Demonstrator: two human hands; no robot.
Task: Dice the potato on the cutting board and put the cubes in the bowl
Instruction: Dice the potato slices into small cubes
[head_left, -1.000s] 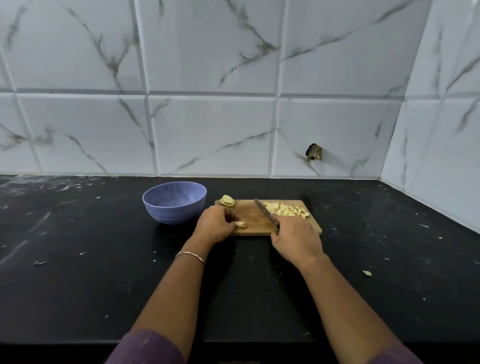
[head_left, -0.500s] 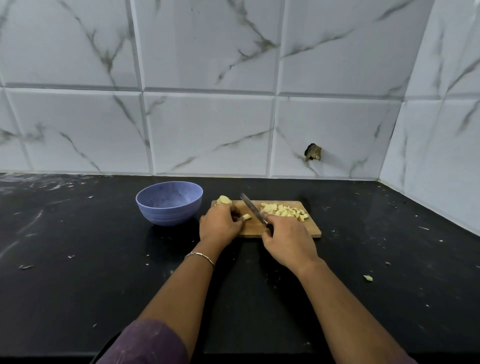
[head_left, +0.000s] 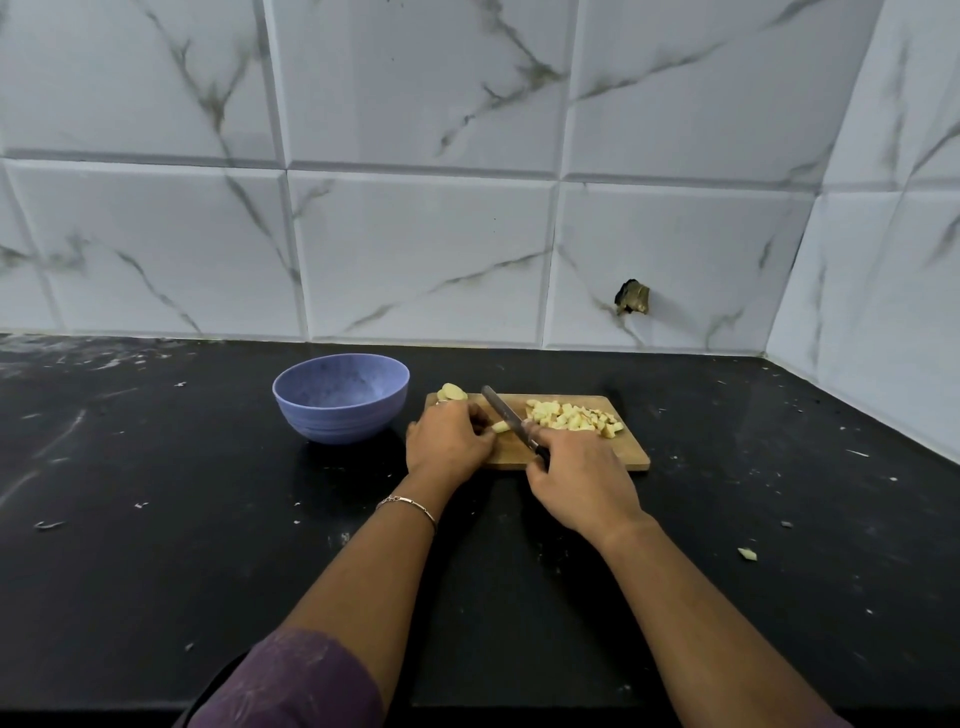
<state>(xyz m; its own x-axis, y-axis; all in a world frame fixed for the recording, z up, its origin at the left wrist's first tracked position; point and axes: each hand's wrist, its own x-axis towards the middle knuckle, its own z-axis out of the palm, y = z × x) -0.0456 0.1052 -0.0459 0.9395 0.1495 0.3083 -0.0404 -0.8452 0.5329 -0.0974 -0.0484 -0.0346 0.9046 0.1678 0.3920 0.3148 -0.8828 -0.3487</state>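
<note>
Both hands are working over the wooden cutting board (head_left: 628, 457) right now. My left hand (head_left: 447, 441) is curling down on a small potato piece (head_left: 500, 427), fingertips pinning it near the board's left side. My right hand (head_left: 576, 486) is gripping the knife (head_left: 506, 415) by the handle, blade angling up and to the left, edge sitting just beside that piece. Can't tell if it's actually biting in. A pile of cubes (head_left: 571, 417) is sitting on the far right part of the board, and 1 bigger potato chunk (head_left: 452, 391) is sitting at the far left corner. The blue bowl (head_left: 340, 405) is sitting on the black bench (head_left: 156, 545) just left of the board. Also 1 stray bit (head_left: 747, 554) is lying on the bench well off to the right.
</note>
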